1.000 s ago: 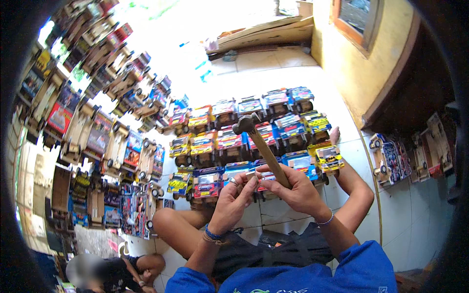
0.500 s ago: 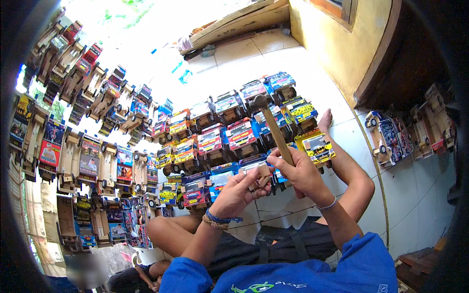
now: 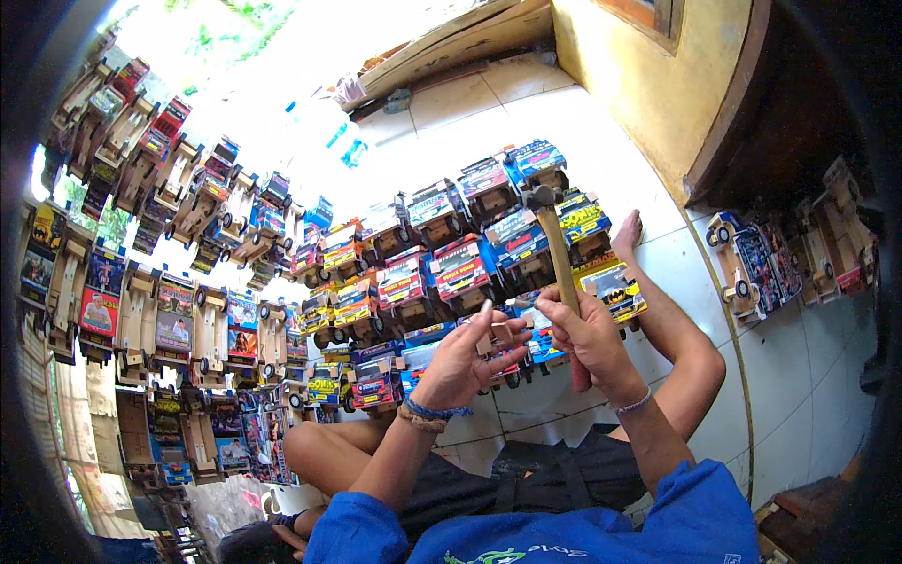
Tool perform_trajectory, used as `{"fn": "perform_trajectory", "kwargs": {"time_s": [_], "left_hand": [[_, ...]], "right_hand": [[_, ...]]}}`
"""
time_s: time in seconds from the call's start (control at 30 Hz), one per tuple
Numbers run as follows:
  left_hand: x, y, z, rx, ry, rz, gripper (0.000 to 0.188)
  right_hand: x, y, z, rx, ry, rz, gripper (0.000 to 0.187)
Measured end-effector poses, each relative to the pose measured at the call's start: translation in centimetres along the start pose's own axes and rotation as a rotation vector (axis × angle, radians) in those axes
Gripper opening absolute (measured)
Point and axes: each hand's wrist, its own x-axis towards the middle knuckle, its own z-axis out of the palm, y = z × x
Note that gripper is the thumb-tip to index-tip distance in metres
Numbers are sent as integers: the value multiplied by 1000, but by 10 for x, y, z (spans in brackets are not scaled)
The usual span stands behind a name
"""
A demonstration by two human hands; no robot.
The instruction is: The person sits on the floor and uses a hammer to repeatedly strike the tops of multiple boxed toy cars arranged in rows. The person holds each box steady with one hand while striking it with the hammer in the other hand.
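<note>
My right hand (image 3: 598, 343) is wrapped round the handle of a hammer (image 3: 556, 254), whose dark head points away from me over the toy trucks. A small light piece (image 3: 520, 304) sticks out at my right thumb and fingertip, too small to name. Just left of it, my left hand (image 3: 458, 364) is turned palm inward, thumb raised and fingers spread. Small wooden pieces (image 3: 486, 344) rest against its fingers, partly hidden. Beneath and beyond both hands stand rows of colourful wooden toy trucks (image 3: 461, 267), some partly covered by my hands.
Many more toy trucks (image 3: 174, 315) are lined up in rows on the left. Another group (image 3: 766, 268) stands on the right, beyond my leg. A yellow wall (image 3: 648, 103) rises at the far right, and a long wooden board (image 3: 451, 56) lies at the back of the tiled floor.
The hammer has shifted right and stands more upright. My left thumb and fingers have spread from a closer grip on the wooden pieces. My right fingertips now pinch a small light piece.
</note>
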Motion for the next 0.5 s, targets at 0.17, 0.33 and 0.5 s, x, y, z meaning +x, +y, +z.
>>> {"fn": "perform_trajectory", "kwargs": {"time_s": [0.17,0.33,0.5], "left_hand": [[12,11,9,-47,40,-2,33],[12,13,12,3,-22,20,39],[-67,15,-13,513,194,192,39]], "right_hand": [[9,1,-3,-2,45,-35,21],[11,7,-5,-25,52,-37,21],[9,7,-6,-7,-11,33,20]]}}
